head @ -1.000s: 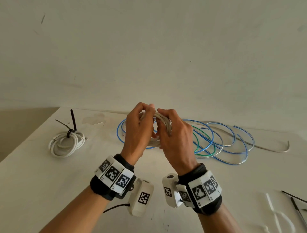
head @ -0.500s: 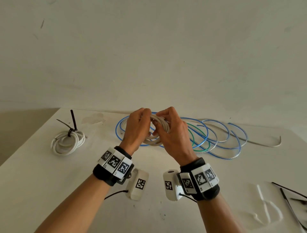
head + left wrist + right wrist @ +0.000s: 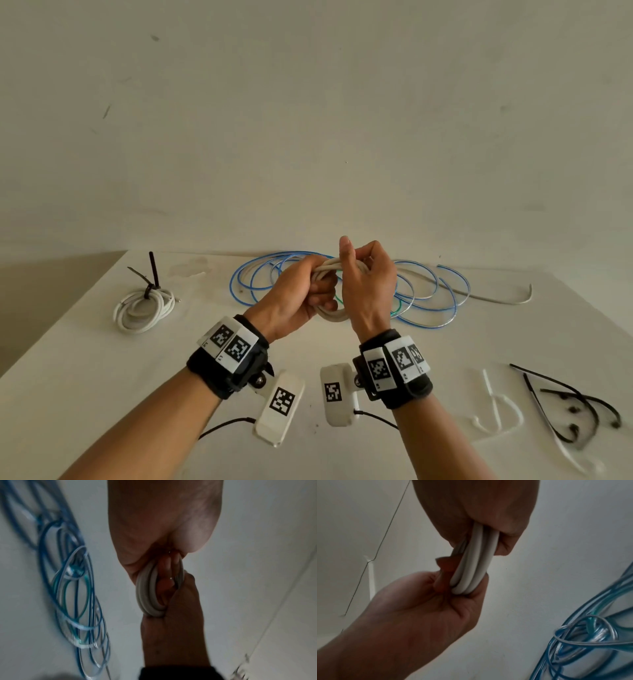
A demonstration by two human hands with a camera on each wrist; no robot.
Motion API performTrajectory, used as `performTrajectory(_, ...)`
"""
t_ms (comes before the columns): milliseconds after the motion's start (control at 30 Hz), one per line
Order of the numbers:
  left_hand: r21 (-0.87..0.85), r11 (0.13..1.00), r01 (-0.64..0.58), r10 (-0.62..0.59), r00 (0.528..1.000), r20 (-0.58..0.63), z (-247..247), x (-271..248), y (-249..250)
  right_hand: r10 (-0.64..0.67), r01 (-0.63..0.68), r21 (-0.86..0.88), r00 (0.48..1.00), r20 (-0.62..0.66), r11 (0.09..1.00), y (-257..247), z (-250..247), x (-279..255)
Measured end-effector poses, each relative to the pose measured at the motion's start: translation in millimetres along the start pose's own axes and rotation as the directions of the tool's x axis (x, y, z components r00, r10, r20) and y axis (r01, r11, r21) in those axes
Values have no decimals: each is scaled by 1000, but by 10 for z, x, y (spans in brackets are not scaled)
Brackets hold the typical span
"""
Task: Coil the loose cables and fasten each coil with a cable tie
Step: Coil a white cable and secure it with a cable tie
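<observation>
Both hands are raised above the worktop (image 3: 85, 370), wrists nearly touching. The left hand (image 3: 294, 301) curls its fingers round the grey cable coil (image 3: 330, 313); the right hand (image 3: 368, 287) clamps the coil's top, thumb pointing straight up.

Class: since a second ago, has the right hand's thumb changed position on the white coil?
Yes. The right hand has turned on the white coil; its thumb now sticks up against the wall, no longer curled down.
</observation>
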State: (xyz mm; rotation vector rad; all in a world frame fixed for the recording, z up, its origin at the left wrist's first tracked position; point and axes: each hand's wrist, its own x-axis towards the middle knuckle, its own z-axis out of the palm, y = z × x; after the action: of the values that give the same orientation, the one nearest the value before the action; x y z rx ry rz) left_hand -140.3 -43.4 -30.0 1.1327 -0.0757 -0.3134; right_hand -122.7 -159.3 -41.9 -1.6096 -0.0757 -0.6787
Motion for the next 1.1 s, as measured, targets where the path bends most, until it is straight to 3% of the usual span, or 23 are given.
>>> performTrajectory(200, 213, 977, 8, 3, 999, -51, 251, -54, 2, 30, -33, -74, 999, -38, 997, -63, -151, -24)
performTrajectory(300, 327, 942, -79, 125, 985, -123, 435, -30, -97, 29, -33, -111, 999, -38, 993, -77, -259, -14)
performTrajectory(433, 423, 879, -221, 336, 917, -218, 621, 52, -312, 36, -46, -108, 995, -95, 993, -36, -462, 16)
performTrajectory(533, 509, 801, -315, 440, 886, -144, 706, 133, -424, 100, -112, -96, 987, -126, 989, 19, -641, 29)
performTrajectory(667, 675, 635, -377, 504, 864, 9, 838, 282, -550, 144, -162, -116, 978, -148, 980, 102, -919, 24)
performTrajectory(800, 688, 622, -374, 476, 878, 46, 1033, 373, -753, 259, -256, -249, 966, -22, 934, 199, -1329, 112)
performTrajectory(900, 728, 590, -349, 456, 888, 56, 1098, 415, -873, 379, -299, -534, 924, 44, 791, 356, -1897, 284)
performTrajectory(1000, 744, 573, -344, 453, 889, 62, 1087, 428, -927, 516, -246, -867, 857, 16, 435, 546, -2438, 344)
performTrajectory(1067, 744, 571, -347, 447, 892, 72, 1081, 418, -966, 575, -195, -955, 818, -34, 221, 626, -2644, 309)
performTrajectory(1100, 741, 575, -346, 440, 895, 76, 1083, 411, -994, 567, -201, -966, 820, -73, 165, 638, -2713, 279)
